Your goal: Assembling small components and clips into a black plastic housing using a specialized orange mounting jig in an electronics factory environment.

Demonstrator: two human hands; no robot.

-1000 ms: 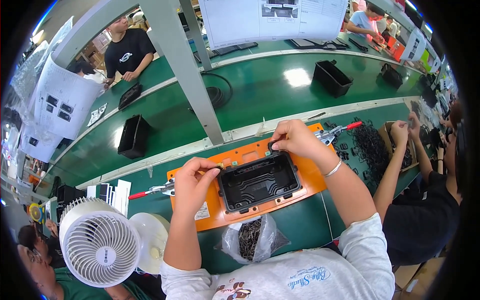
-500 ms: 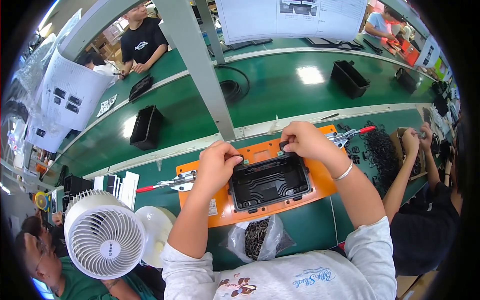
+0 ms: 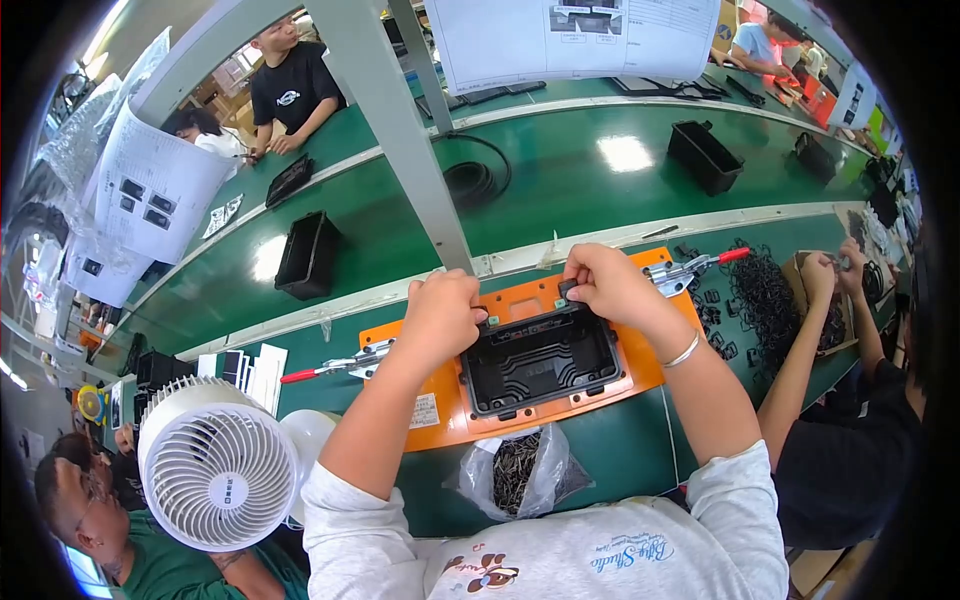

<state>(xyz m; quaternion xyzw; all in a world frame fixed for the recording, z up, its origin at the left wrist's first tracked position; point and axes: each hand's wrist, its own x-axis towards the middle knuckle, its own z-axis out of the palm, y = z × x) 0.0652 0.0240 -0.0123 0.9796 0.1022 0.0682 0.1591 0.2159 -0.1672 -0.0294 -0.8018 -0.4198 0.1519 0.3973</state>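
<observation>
A black rectangular case [image 3: 540, 366], open side up, sits in an orange fixture plate [image 3: 450, 405] on the green bench. My right hand [image 3: 606, 280] pinches a small black part [image 3: 567, 290] at the case's far edge, right of centre. At the far left corner my left hand [image 3: 440, 318] is closed, knuckles up and fingers bent down; what its fingertips hold is mostly hidden. Small green pieces [image 3: 493, 321] show on the fixture beside the fingertips. Red-handled toggle clamps [image 3: 690, 276] flank the plate.
A plastic bag of screws [image 3: 515, 470] lies in front of the fixture. A white fan [image 3: 220, 470] stands left. Small black parts [image 3: 760, 300] are heaped right, near a co-worker's hands [image 3: 835, 275]. Behind a grey post [image 3: 400, 130], black boxes [image 3: 310, 255] stand on a green conveyor.
My left hand has turned so its knuckles rise over the case's corner, and its forearm has swung outward. My right hand keeps its pinch in nearly the same place. The view has shifted slightly.
</observation>
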